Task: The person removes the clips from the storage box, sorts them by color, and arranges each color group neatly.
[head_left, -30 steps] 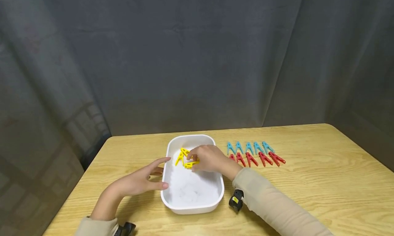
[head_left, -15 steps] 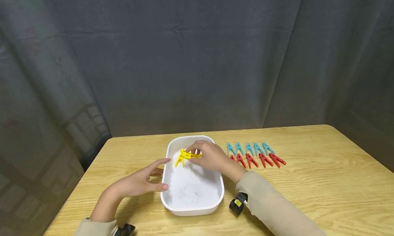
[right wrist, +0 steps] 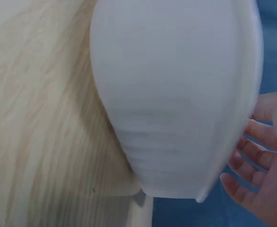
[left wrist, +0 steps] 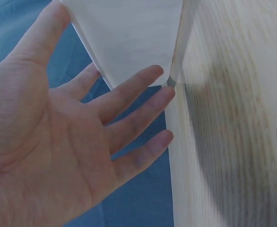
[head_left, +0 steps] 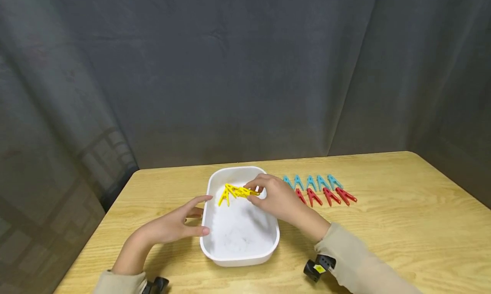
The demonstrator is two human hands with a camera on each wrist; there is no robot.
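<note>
yellow pegs (head_left: 238,192), right hand (head_left: 277,198) (pinching), white tub (head_left: 239,255)

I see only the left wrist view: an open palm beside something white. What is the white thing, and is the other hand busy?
Observer: It is a white tub on a wooden table. The left hand rests open against its left wall.
Operator: And the right hand?
Observer: The right hand pinches a yellow peg above the tub.
Operator: Are there more pegs inside?
Observer: Yes, other yellow pegs lie at the tub's far end.
Operator: Anything outside the tub?
Observer: Right of the tub, a row of blue pegs lies with a row of red pegs in front of it.
</note>
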